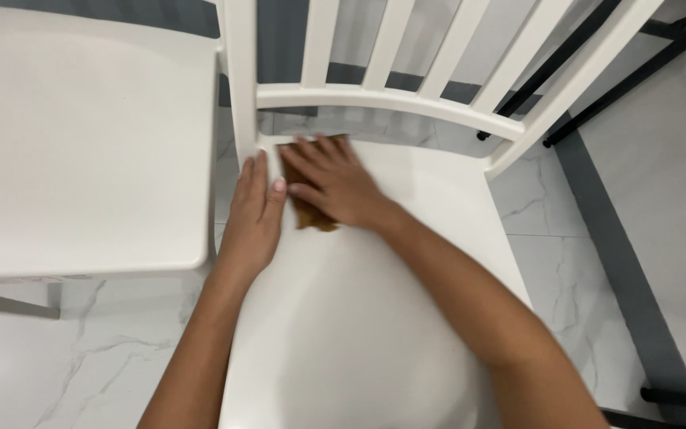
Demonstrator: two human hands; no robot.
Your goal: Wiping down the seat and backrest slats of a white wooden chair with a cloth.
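A white wooden chair fills the head view, its seat [359, 318] running toward me and its slatted back [375, 99] at the top. My right hand [333, 184] lies flat on a brown cloth [315, 216], pressing it onto the seat's far left corner by the back post. Only the cloth's edges show around the fingers. My left hand [254, 213] rests flat on the seat's left edge, fingers together and pointing at the post, touching no cloth.
A second white chair seat [81, 135] stands close on the left. The floor [113, 349] is white marble tile with grey strips. Black metal legs [589, 87] cross at the top right, and another black bar [680, 397] lies at the bottom right.
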